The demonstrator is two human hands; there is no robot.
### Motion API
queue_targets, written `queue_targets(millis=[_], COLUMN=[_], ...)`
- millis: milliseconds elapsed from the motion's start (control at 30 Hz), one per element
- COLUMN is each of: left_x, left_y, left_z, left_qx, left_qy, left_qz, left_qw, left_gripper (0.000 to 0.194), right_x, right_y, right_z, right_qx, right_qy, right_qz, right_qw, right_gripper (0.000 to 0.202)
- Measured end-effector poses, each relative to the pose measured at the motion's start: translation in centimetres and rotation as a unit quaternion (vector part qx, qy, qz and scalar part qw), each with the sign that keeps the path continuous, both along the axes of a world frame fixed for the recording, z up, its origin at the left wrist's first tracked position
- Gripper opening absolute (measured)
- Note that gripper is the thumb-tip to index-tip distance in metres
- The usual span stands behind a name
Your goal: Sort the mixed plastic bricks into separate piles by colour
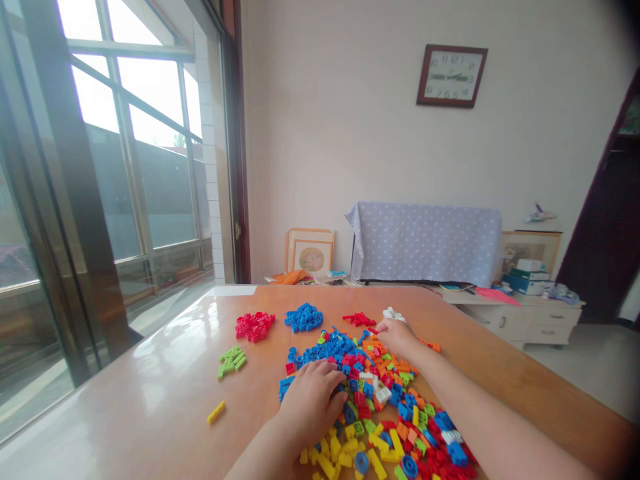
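Observation:
A large mixed heap of toy building bricks (350, 347) in blue, red, yellow, orange, green and white lies before me on the table. My left hand (315, 397) rests palm down on the heap's left side, fingers loosely bent and thumb apart, with no brick visibly gripped. Stretched further forward, my right hand (397, 335) pinches a small red brick (373, 331) at its fingertips. Just beyond it is a small group of long red pieces (356, 319). White bricks (393, 313) sit behind that hand, partly hidden, and orange pieces (431, 345) lie to its right.
Sorted piles of red bricks (255, 327), blue bricks (303, 317) and light green bricks (232, 362) lie on the glossy wooden table (165, 400). A single yellow brick (216, 412) lies at the left. Beyond the table stand a cloth-covered object (425, 241) and a white cabinet (535, 320).

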State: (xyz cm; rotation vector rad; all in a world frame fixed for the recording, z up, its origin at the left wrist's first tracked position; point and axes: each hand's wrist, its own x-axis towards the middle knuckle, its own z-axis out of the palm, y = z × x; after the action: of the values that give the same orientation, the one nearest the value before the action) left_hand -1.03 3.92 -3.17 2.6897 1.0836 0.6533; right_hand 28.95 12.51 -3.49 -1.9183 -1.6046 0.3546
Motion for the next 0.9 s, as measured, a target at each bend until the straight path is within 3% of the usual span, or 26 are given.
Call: queue_targets(millis=[167, 433, 533, 700, 900], left_x=[0.0, 0.0, 0.0, 0.0, 0.0], left_y=[0.0, 0.2, 0.2, 0.2, 0.2], left_z=[0.1, 0.0, -0.1, -0.3, -0.3], left_qx=[-0.004, -0.008, -0.004, -0.001, 0.0], left_qy=[-0.002, 0.003, 0.004, 0.0, -0.002], left_qz=[0.004, 0.004, 0.005, 0.009, 0.005], left_qw=[1.0, 1.0, 1.0, 1.0, 1.0], left_gripper=[0.026, 0.028, 0.029, 0.03, 0.03], right_x=[0.0, -0.5, -0.5, -0.3, 0.0], right_y=[2.6, 6.3, 6.8, 6.7, 7.4], right_z=[0.4, -0.1, -0.7, -1.5, -2.1], right_qx=[-0.027, -0.067, -0.064, -0.05, -0.062], right_qy=[-0.072, -0.142, -0.146, -0.142, -0.114], right_qz=[-0.012, 0.016, 0.021, 0.005, 0.008], right_qw=[0.997, 0.987, 0.987, 0.989, 0.991], right_gripper=[0.008, 0.034, 0.035, 0.019, 0.029])
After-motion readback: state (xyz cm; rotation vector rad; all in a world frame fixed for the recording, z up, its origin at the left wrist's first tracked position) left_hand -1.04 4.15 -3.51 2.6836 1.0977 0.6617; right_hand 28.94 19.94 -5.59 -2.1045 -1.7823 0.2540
